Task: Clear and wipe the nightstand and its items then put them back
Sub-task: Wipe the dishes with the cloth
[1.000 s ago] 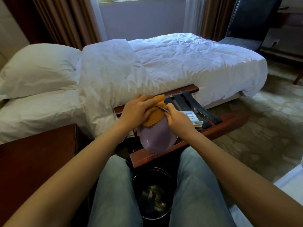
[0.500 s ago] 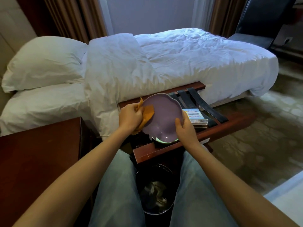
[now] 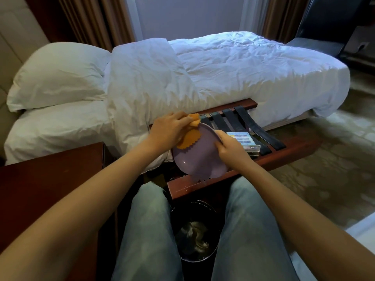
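Seated person's knees [image 3: 150,230] at the bottom edge, cut off below; between them a dark bin [image 3: 194,234], its contents hard to make out. Nightstand [image 3: 40,189] at the left, its top bare where visible, its near part cut off by the frame and crossed by the left forearm. Luggage rack [image 3: 203,185] just beyond the knees, its far rail against the bed [image 3: 233,74]. Plate [image 3: 199,159], purple, held tilted over the rack's near-left corner, underside toward the camera; lower rim blurred. Right hand [image 3: 231,149] curled closed on the plate's right rim, fingertips hidden behind it. Left hand [image 3: 168,130] bunched tight around a cloth [image 3: 189,138], orange, pressing it against the plate's upper left; part of the cloth is hidden under the hand. Small clear stand [image 3: 246,141] on the rack's straps, just right of the right hand; its print unreadable.
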